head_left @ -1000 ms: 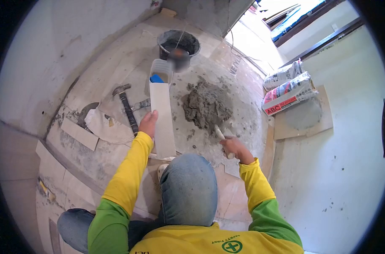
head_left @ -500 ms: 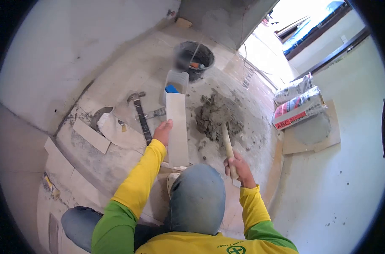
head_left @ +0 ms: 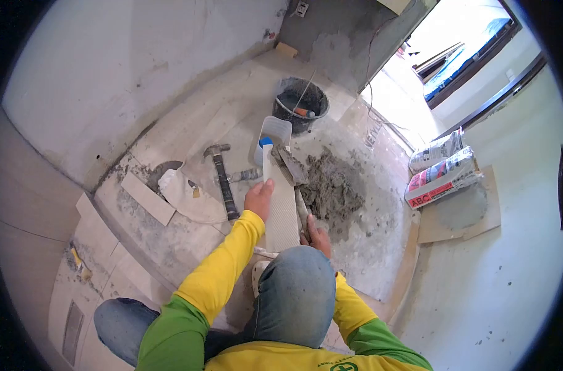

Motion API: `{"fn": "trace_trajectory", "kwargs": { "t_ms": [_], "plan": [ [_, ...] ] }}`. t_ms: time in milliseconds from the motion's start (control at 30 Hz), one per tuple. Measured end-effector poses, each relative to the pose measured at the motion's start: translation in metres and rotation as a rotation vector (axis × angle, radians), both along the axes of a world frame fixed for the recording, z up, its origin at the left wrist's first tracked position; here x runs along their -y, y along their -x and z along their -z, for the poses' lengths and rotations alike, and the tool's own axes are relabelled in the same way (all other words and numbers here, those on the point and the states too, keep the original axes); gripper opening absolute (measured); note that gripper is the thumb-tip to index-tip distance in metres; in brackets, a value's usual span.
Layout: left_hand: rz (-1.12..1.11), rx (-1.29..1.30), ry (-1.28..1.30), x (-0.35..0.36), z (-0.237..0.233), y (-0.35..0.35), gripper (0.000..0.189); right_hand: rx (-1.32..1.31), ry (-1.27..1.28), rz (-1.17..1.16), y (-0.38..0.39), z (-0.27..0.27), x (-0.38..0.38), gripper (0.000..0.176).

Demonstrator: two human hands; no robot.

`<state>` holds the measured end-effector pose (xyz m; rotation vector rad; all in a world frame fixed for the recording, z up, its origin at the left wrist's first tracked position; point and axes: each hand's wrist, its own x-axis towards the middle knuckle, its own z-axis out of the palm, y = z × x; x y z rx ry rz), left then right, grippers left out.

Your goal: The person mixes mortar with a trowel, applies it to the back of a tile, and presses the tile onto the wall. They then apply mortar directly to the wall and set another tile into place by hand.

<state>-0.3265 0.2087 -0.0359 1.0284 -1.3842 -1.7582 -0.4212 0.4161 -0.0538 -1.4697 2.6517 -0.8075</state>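
Note:
My left hand (head_left: 260, 199) is closed on the left edge of a narrow tile strip (head_left: 280, 217), whose ridged face shows. In my right hand (head_left: 317, 239) is the handle of a trowel (head_left: 291, 167). Its mortar-covered blade lies at the far end of the strip, appearing to touch it. Just right of the blade, a heap of wet grey mortar (head_left: 336, 193) sits on the floor. Part of the trowel handle is hidden by my fingers.
Left of the strip lie a hammer (head_left: 222, 179) and a mortar-stained flat tool (head_left: 245, 175). Ahead stand a clear plastic container (head_left: 280, 128) and a black bucket (head_left: 318, 102). Another cut strip (head_left: 147, 198) lies left. Cement-type bags (head_left: 442, 179) rest by the right wall.
The trowel has come out of the mortar heap and moved left to the strip's far end. The strip has tilted, and its ridged side now shows.

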Motion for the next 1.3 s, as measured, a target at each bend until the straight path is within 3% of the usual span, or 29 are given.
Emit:
{"fn": "trace_trajectory", "kwargs": {
  "t_ms": [267,400,500,567,767,900,1133,1200,1300],
  "plan": [
    [-0.031,0.042,0.14,-0.001,-0.023,-0.01,0.042,-0.163,0.045,0.05,0.023,0.013,-0.013,0.075],
    [0.037,0.011,0.169,0.0,-0.04,-0.012,0.039,-0.139,0.116,0.026,0.039,-0.01,-0.024,0.071],
    [0.072,-0.175,0.185,0.015,0.0,0.0,0.039,-0.031,0.181,0.036,0.045,-0.041,-0.029,0.068],
    [0.1,-0.129,0.227,0.016,-0.014,-0.008,0.039,0.015,0.281,-0.003,0.055,-0.067,-0.029,0.065],
    [0.196,-0.085,0.318,0.013,-0.028,-0.011,0.038,-0.189,0.078,-0.038,0.073,-0.118,-0.026,0.063],
    [0.168,-0.207,0.237,0.01,-0.035,-0.013,0.036,-0.282,0.027,-0.12,0.078,-0.112,-0.031,0.065],
    [0.093,-0.157,0.212,0.031,-0.014,-0.018,0.043,-0.288,-0.234,-0.153,0.078,-0.115,-0.07,0.067],
    [0.048,-0.014,0.261,0.03,-0.024,-0.022,0.051,-0.041,0.026,-0.184,0.069,-0.097,-0.073,0.065],
    [0.006,-0.084,0.23,0.022,-0.031,-0.016,0.059,0.087,0.214,-0.158,0.041,-0.074,-0.05,0.064]
  ]
}}
